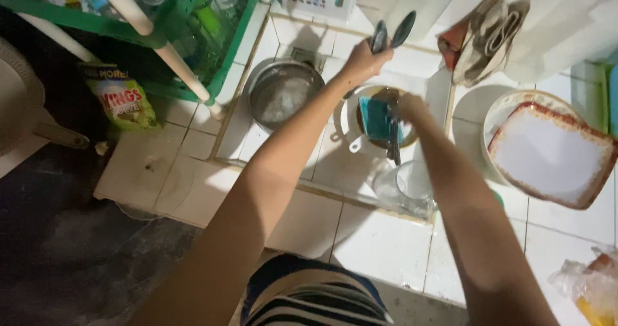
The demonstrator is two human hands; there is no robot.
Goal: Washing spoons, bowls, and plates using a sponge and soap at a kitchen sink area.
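My left hand [362, 61] is raised over the tiled sink and grips two metal spoons [391, 32] by their handles, bowls pointing up and away. My right hand [405, 107] reaches down over a white strainer-like pot [346, 128] and holds a dark utensil [393, 144] that hangs downward. Under that hand a blue sponge [373, 117] lies in the pot's brownish inside. A clear glass [413, 183] stands just in front of the pot.
A steel pot [280, 94] with water sits left in the sink. A green rack [193, 30] with glasses stands at upper left, a snack bag [123, 99] below it. A red-rimmed rectangular tray [553, 155] rests over a bowl at right.
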